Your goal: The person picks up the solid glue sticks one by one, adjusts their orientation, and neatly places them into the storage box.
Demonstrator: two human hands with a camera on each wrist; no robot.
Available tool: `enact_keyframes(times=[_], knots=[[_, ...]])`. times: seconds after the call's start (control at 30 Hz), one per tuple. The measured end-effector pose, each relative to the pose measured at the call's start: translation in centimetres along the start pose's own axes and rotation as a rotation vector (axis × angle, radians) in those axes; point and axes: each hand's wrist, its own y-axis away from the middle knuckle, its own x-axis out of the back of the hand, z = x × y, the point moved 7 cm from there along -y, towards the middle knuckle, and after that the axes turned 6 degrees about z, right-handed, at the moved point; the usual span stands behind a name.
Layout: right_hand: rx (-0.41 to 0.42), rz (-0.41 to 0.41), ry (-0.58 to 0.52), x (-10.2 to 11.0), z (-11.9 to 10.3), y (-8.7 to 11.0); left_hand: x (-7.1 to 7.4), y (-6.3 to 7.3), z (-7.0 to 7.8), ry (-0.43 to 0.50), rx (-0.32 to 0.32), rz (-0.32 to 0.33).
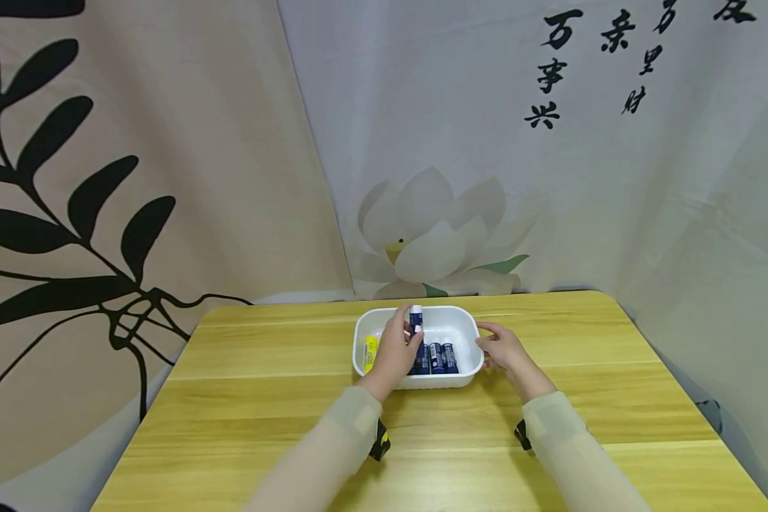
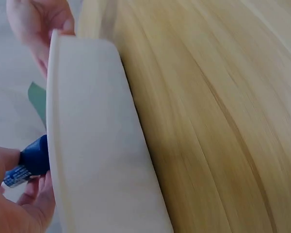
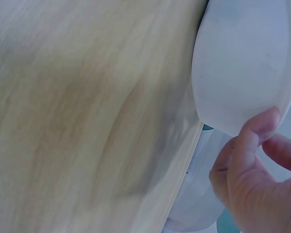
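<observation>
A white plastic tub [image 1: 432, 382] stands on the table. My left hand [image 1: 392, 355] reaches over its near left side and holds a dark blue tube [image 1: 416, 320] with a white end, upright between thumb and fingers. The left wrist view shows the same blue tube [image 2: 35, 156] behind the tub's rim, with small print on it. Inside the tub lie several blue tubes [image 1: 436, 359], partly hidden by my left hand, and a yellow tube [image 1: 370, 350] at the left. My right hand [image 1: 502, 350] pinches the tub's right rim; thumb and forefinger meet there in the right wrist view.
The wooden table [image 1: 243, 412] extends around the tub, whose far side lies near the table's back edge. Behind hangs a pale curtain [image 1: 614, 213] with a printed flower, characters and dark leaves.
</observation>
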Motion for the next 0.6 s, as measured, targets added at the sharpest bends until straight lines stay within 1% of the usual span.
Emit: enact_keyframes(times=[0.2,0.27,0.33,0.47,0.6], knots=[[-0.001,-0.005,-0.001,0.1,0.0,0.0,-2.9,0.1,0.7,0.044,0.115,-0.025],[0.002,-0.005,-0.004,0.1,-0.1,0.0,-3.7,0.2,1.0,0.041,0.141,-0.029],[0.010,-0.007,-0.004,0.1,-0.1,0.0,-4.4,0.3,1.3,0.010,0.146,-0.030],[0.029,-0.010,-0.004,0.1,-0.1,-0.1,-5.4,0.6,2.1,-0.094,0.138,-0.036],[0.037,-0.016,-0.017,-0.1,0.0,-0.2,-6.3,0.9,2.3,-0.143,0.134,-0.041]])
